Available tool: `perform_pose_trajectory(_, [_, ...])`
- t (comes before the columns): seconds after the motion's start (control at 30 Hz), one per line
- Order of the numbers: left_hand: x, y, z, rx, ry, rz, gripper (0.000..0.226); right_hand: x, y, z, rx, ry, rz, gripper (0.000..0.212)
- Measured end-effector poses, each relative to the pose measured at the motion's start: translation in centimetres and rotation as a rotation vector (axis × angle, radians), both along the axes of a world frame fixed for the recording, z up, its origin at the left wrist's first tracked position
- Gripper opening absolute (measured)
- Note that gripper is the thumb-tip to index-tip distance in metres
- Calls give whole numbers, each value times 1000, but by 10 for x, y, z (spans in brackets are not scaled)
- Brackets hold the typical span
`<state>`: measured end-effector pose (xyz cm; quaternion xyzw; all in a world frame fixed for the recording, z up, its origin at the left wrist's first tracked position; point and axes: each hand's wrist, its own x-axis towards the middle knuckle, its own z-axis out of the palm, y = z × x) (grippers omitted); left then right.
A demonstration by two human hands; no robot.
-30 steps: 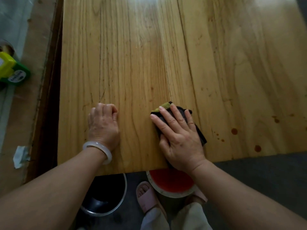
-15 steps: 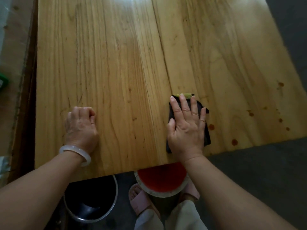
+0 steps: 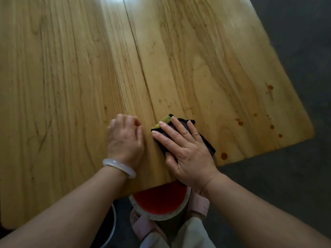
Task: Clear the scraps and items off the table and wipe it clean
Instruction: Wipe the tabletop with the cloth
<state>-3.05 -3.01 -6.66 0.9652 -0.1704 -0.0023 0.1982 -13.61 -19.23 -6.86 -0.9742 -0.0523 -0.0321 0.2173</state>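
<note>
Head view, mid-wipe by the look of it. Presses a dark cloth [image 3: 208, 146], its yellow-green corner poking out past the fingertips, flat onto the wooden table [image 3: 71, 77] with the right hand [image 3: 186, 151], fingers straight and spread. Rests the left hand [image 3: 125, 140] just left of it, curled into a fist, nothing visible inside. Shows no scraps or loose items anywhere on the wood, so probably done with clearing. Leaves reddish-brown spots [image 3: 223, 155] unwiped just right of the right hand, with more farther out toward the corner.

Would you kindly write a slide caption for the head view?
Right hand presses a dark cloth on the stained wooden table; left hand rests curled beside it.
</note>
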Motion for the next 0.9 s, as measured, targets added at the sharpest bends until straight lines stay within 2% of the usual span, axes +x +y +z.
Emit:
perform_pose_trajectory(0.2, [3,-43,-8,8,43,15,34,16,-12,-2,7,2,-87,54])
perform_pose_trajectory(0.6, [2,-46,-15,95,4,32,19,105,-36,3,1,139,-163,60])
perform_pose_trajectory(0.9, [2,-48,-9,145,43,32,27,159,-52,3,-35,203,-208,58])
